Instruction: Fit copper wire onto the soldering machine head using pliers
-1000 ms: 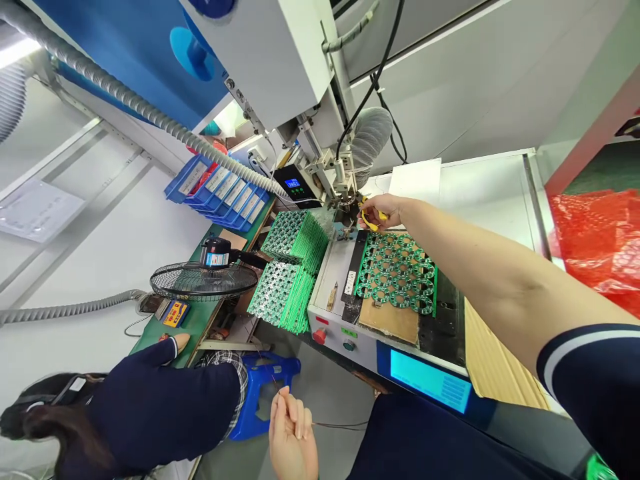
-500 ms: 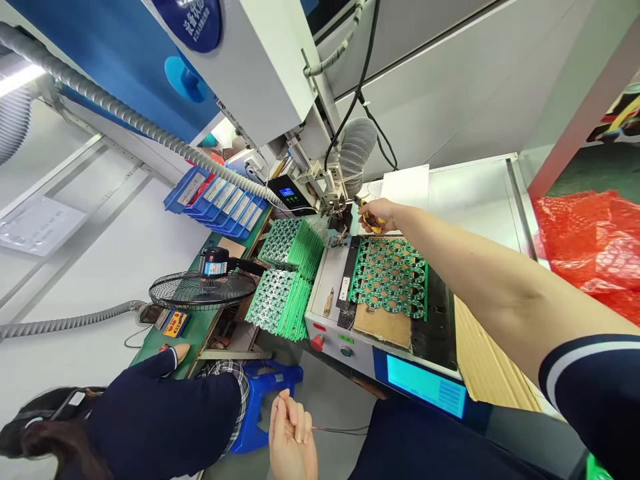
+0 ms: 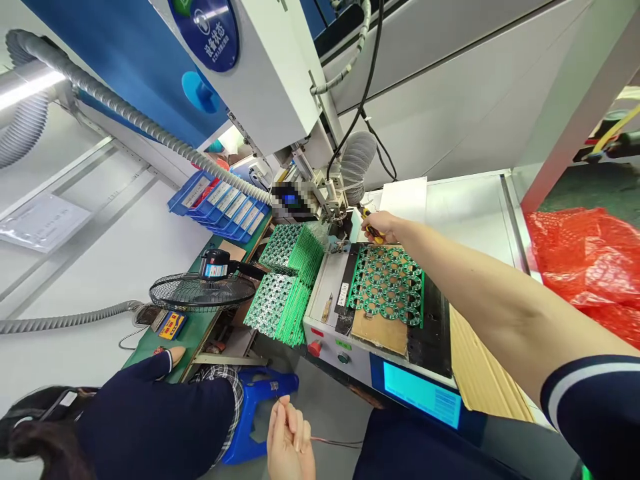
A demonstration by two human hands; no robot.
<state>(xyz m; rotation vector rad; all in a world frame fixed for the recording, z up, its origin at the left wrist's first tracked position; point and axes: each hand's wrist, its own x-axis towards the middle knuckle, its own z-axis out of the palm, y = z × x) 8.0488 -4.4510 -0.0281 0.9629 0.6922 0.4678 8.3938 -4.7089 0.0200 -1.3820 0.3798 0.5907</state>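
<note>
My right hand [image 3: 384, 227] is closed around pliers with yellow and black handles [image 3: 373, 234], beside the soldering head [image 3: 333, 200] of the machine. The tool's jaws are too small and partly hidden to make out. Just below that hand, a green panel of ring-shaped circuit boards [image 3: 387, 283] lies on the machine's black fixture [image 3: 436, 337]. Low in the picture, my left hand [image 3: 291, 440] is pinched on thin wires [image 3: 337, 443], which trail out to the right from its fingers.
Two stacks of green circuit panels [image 3: 293, 307] stand left of the machine. A black fan [image 3: 203, 293] and blue bins [image 3: 220, 207] are on the green bench. A seated co-worker [image 3: 155, 420] is at left, by a blue stool [image 3: 260, 400]. Red plastic bags [image 3: 590, 260] lie at right.
The camera view has shifted slightly. My right hand still holds the pliers near the soldering head, and my left hand still pinches the wires, with little movement.
</note>
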